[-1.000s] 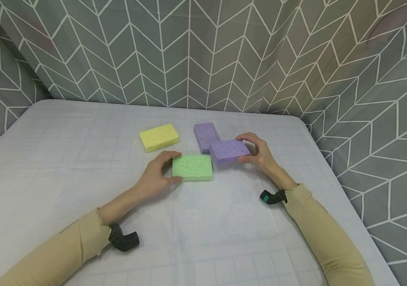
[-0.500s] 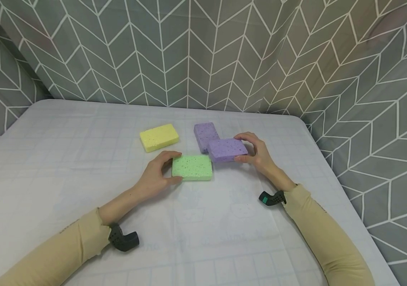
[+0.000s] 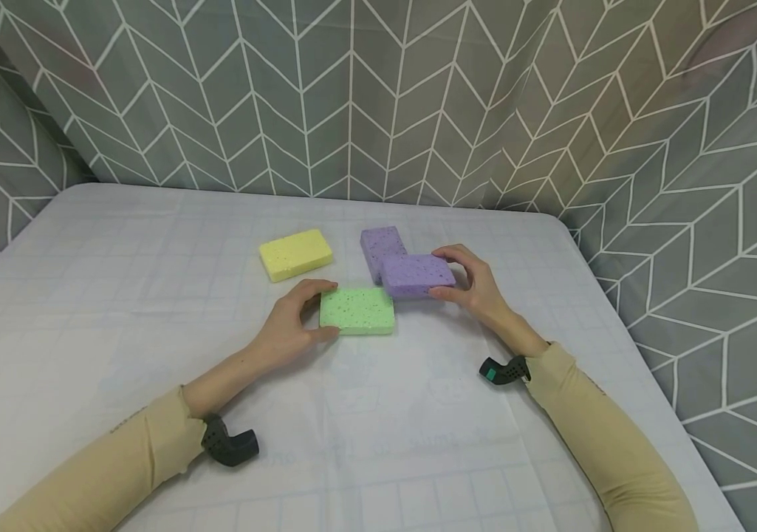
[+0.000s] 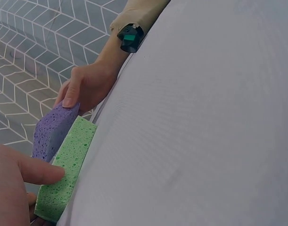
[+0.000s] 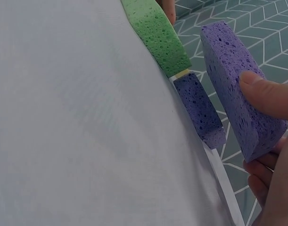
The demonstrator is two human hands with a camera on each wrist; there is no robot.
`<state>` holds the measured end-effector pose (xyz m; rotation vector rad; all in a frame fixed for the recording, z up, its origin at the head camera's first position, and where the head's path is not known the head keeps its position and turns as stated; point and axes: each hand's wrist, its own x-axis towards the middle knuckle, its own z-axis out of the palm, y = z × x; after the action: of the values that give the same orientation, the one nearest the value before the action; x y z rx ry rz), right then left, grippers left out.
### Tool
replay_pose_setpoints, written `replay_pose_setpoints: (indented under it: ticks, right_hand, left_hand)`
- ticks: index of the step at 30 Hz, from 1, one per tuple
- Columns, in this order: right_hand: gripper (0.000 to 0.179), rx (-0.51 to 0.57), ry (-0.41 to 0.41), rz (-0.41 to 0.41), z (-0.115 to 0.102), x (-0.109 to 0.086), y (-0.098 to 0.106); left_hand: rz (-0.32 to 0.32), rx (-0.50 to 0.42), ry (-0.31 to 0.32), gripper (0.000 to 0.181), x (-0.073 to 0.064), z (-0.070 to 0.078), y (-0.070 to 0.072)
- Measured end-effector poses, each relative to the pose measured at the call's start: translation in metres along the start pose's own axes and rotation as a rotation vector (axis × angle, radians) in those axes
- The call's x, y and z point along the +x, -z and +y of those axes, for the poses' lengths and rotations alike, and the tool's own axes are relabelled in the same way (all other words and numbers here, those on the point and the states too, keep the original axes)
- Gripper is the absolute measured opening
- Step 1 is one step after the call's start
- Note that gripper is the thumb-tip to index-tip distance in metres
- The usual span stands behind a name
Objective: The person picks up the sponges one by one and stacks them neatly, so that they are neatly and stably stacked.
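Note:
My left hand (image 3: 287, 323) grips the left end of a green sponge (image 3: 357, 312) lying flat on the table, fingers at its far edge and thumb at its near edge. My right hand (image 3: 482, 294) holds a purple sponge (image 3: 416, 276) by its right end. The right wrist view shows this held sponge (image 5: 231, 80) raised off the table. A second purple sponge (image 3: 381, 244) lies on the table behind it, its near right part covered by the held one. In the head view the held sponge's left corner comes right up to the green sponge's far right corner.
A yellow sponge (image 3: 295, 256) lies on the table behind the left hand. The white cloth-covered table (image 3: 152, 310) ends at a patterned grey curtain (image 3: 325, 96) at the back and right. Each wrist carries a small black camera (image 3: 230, 445).
My right hand has carried its purple sponge slightly left and away from me, covering more of the purple sponge behind. The left hand and green sponge have stayed in place.

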<state>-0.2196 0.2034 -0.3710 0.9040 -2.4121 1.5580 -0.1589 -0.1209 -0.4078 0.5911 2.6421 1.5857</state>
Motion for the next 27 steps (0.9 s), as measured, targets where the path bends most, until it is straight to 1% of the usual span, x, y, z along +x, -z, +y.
replay_pose_setpoints:
  ticks: [5,14,18,27]
  right_hand:
    - [0.055,0.013,0.009,0.009,0.0010,-0.0013,-0.0011]
    - [0.059,-0.016,0.001,0.024,0.0020,-0.0026,-0.0016]
    - [0.059,-0.031,-0.009,0.029,0.0017,-0.0029,-0.0026]
    - [0.059,-0.020,-0.010,0.031,0.0002,-0.0015,-0.0050]
  left_hand:
    - [0.004,0.000,-0.005,0.067,-0.0009,0.0004,-0.0014]
    - [0.001,0.019,0.022,0.067,-0.0029,0.0025,-0.0028]
    - [-0.001,0.019,0.020,0.067,-0.0030,0.0024,-0.0026]
    - [0.002,0.009,0.014,0.066,-0.0028,0.0019,-0.0024]
